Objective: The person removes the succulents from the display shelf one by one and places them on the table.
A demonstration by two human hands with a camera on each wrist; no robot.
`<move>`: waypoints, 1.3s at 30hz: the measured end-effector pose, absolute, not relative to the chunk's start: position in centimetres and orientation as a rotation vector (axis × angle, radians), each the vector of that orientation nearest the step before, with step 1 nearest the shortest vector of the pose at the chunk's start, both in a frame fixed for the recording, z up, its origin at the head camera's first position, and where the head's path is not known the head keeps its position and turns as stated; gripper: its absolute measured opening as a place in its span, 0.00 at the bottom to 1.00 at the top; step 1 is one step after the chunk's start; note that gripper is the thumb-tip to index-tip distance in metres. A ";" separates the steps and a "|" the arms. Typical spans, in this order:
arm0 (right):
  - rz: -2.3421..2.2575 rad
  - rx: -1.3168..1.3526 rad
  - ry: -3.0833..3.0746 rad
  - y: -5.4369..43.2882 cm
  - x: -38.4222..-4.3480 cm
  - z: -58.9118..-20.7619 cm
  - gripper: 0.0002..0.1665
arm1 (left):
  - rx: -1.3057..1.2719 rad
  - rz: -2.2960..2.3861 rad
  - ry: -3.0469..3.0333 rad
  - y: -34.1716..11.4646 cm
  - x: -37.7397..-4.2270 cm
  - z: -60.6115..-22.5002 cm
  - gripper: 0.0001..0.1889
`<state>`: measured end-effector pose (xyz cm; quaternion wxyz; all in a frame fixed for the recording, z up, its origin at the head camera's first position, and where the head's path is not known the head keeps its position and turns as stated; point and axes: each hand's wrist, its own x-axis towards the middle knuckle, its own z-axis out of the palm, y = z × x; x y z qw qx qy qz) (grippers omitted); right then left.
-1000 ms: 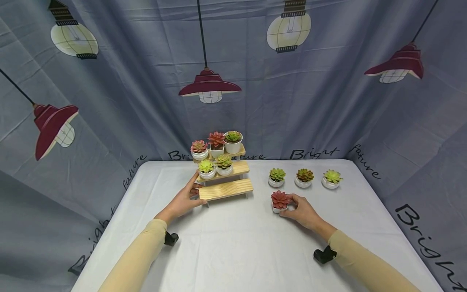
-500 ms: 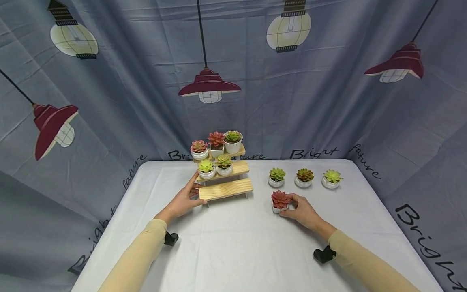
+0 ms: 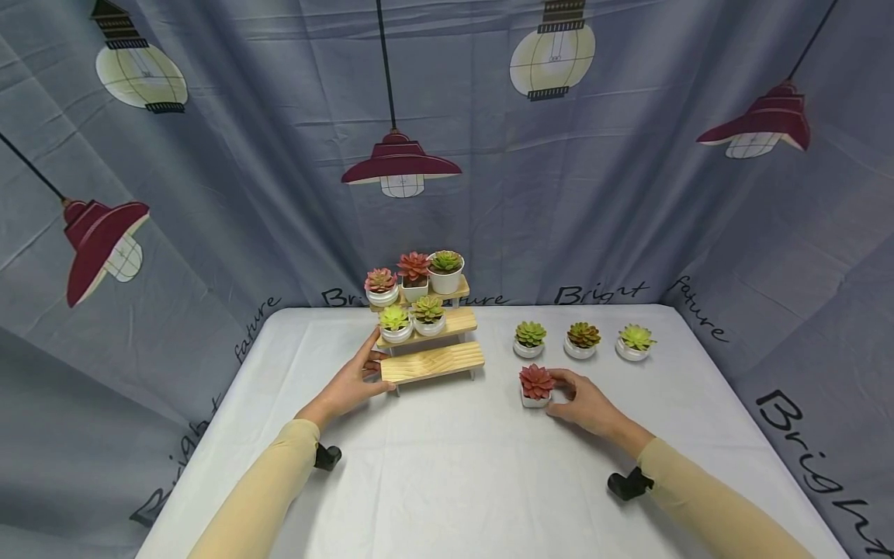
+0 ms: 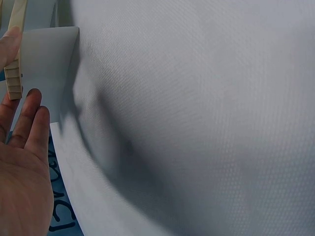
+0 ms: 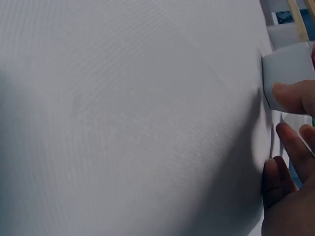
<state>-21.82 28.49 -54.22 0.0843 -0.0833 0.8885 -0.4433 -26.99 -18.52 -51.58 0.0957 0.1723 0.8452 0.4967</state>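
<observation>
A three-tier wooden stand (image 3: 433,359) is at the back middle of the table in the head view. My left hand (image 3: 352,382) holds its left end, the thumb at the lowest shelf's front corner; the left wrist view has the thumb on the wooden shelf end (image 4: 15,81). Five small potted succulents fill the upper two tiers, among them a lime-green one (image 3: 395,322). Right of the stand, a red succulent in a square white pot (image 3: 536,385) sits upright on the table. My right hand (image 3: 590,405) is loosely parted at its right side, fingertips close to leaves and pot.
Behind the red succulent stand a green succulent (image 3: 529,339), a brownish-green one (image 3: 582,340) and a lime-green one (image 3: 634,342) in round white pots. The white tablecloth (image 3: 447,481) ends at a grey-blue curtain (image 3: 615,194) behind.
My right hand has slid slightly right and loosened from the red succulent's pot, which has stayed in place. The left hand and the stand have not moved.
</observation>
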 end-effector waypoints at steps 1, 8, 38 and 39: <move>-1.325 -0.253 2.653 28.6 -21.8 -54.1 0.44 | 0.511 1.466 2.507 -18.5 -27.0 -51.5 0.60; -1.438 -0.243 2.678 29.0 -21.3 -53.1 0.38 | 0.530 1.468 2.514 -18.6 -27.0 -51.4 0.60; -1.743 -0.324 2.696 25.3 -23.1 -46.4 0.36 | 0.457 1.424 2.536 -18.2 -26.7 -51.1 0.61; -1.749 -0.327 2.693 25.0 -23.2 -46.2 0.35 | 0.451 1.422 2.538 -18.2 -26.7 -51.1 0.61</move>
